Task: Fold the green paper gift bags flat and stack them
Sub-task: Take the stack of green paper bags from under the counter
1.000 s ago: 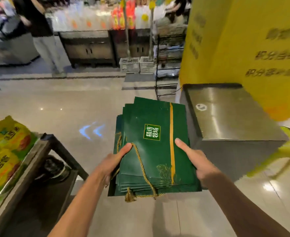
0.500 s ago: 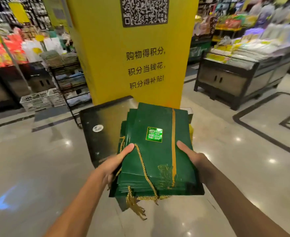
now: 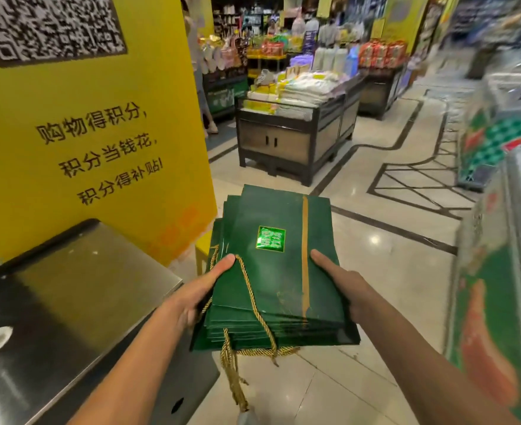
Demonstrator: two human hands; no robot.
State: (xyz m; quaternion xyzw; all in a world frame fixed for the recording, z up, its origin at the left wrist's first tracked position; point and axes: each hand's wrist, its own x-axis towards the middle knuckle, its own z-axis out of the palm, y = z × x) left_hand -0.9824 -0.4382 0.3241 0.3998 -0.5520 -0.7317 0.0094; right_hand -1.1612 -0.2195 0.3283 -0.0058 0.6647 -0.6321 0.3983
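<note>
A stack of flat-folded green paper gift bags (image 3: pixel 279 271) with a gold stripe, a shiny square label and gold rope handles is held level in front of me, above the floor. My left hand (image 3: pixel 202 294) grips the stack's left edge, thumb on top by the rope, fingers under it. My right hand (image 3: pixel 346 286) grips the right edge the same way, thumb lying on the top bag. Gold cord (image 3: pixel 233 378) dangles from the near edge.
A steel-topped counter (image 3: pixel 78 289) stands at lower left against a yellow pillar (image 3: pixel 99 133) with a QR code. A dark display stand of packaged goods (image 3: pixel 299 130) is ahead. A green freezer cabinet (image 3: pixel 495 271) lines the right. Tiled floor runs between them; people stand far back.
The view has swung right: the yellow pillar and steel counter slid to the left, and the aisle and freezer came into view. Both hands keep the same hold on the stack.
</note>
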